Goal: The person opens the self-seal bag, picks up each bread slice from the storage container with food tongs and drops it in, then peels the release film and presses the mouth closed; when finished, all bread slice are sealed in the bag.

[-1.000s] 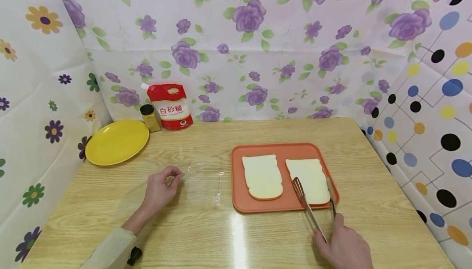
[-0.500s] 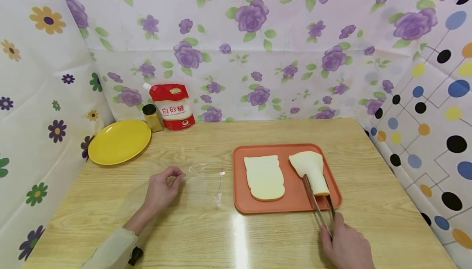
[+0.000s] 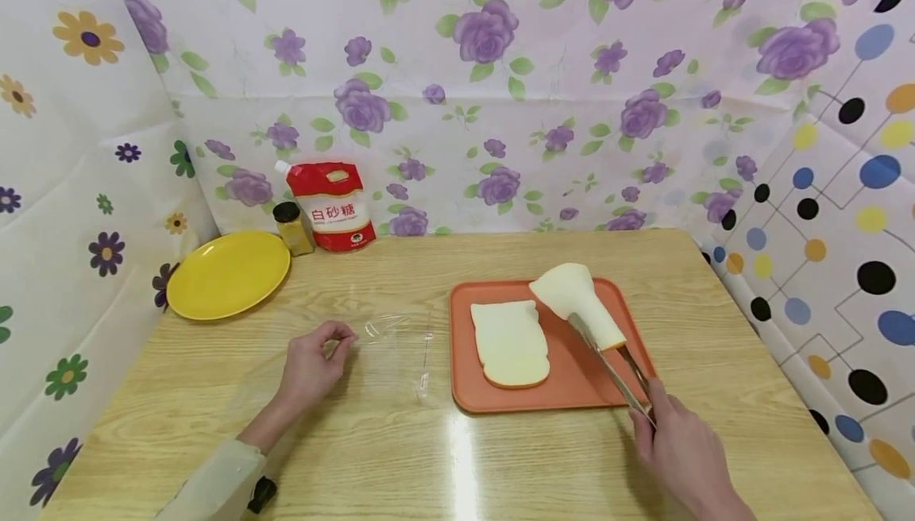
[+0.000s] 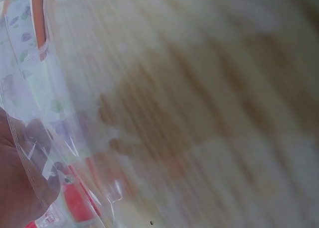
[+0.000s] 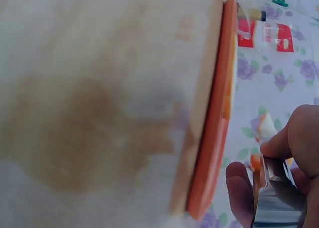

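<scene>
My right hand [image 3: 682,445] grips metal tongs [image 3: 613,372], also seen close up in the right wrist view with the hand [image 5: 304,143] around them. A bread slice [image 3: 576,299], squeezed into a fan shape, is pinched between the tong ends above the tray's right half. Another bread slice [image 3: 510,344] lies flat on the left of the orange tray [image 3: 493,403]. On the table's left side, my left hand [image 3: 314,362] pinches the edge of a clear plastic bag [image 3: 393,358]. In the left wrist view, the clear film covers much of the scene before the hand [image 4: 22,173].
At the back left are a yellow plate [image 3: 229,275], a small black-capped jar [image 3: 293,229] and a red and white sugar pouch [image 3: 332,207]. Patterned cloth walls [image 3: 457,108] enclose the wooden table [image 3: 400,457] at the back and sides.
The right-hand slice, flat before, has been squeezed by the tongs, lifted and carried up and to the left. The left hand and bag stay in place.
</scene>
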`<state>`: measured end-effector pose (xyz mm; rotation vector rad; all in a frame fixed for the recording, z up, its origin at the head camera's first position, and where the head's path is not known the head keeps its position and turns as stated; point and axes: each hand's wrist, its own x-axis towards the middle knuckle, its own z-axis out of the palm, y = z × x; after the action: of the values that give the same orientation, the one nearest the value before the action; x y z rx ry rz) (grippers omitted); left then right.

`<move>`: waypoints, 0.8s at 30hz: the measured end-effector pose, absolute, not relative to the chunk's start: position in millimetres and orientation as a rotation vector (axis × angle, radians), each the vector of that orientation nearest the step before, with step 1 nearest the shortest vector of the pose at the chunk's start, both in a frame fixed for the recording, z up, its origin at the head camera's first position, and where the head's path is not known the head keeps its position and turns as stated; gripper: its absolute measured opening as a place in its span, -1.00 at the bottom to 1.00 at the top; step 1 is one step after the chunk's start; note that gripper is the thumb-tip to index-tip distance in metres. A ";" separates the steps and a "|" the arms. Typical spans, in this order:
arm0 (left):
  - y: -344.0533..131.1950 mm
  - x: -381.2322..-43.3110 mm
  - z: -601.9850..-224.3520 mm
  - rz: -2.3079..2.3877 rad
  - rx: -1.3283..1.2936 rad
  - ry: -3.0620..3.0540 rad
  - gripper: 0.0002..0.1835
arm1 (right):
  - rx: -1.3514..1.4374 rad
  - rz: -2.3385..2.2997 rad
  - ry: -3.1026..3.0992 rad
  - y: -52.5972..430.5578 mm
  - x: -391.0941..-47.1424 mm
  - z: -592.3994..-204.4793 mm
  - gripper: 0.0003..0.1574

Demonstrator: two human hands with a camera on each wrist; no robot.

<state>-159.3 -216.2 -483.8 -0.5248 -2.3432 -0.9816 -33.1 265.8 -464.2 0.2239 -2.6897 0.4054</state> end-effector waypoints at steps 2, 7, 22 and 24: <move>-217.0 -158.8 -483.9 -0.980 -0.521 -2.340 -0.74 | 0.277 0.395 -2.663 265.7 -37.5 -460.8 -0.51; -218.8 -157.2 -483.5 -0.980 -0.506 -2.339 -0.74 | 0.401 0.415 -2.620 262.7 -47.2 -450.9 -0.36; -219.2 -156.6 -482.5 -1.046 -0.537 -2.322 -0.76 | 0.792 0.326 -2.681 242.4 -69.8 -431.8 -0.33; -219.3 -156.3 -482.6 -1.055 -0.543 -2.323 -0.76 | 0.836 0.311 -2.685 236.7 -74.0 -429.7 -0.35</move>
<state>-156.3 -219.3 -482.6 -0.5432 -2.3227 -1.0552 -74.0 236.7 -429.7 0.8361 -2.6853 0.3114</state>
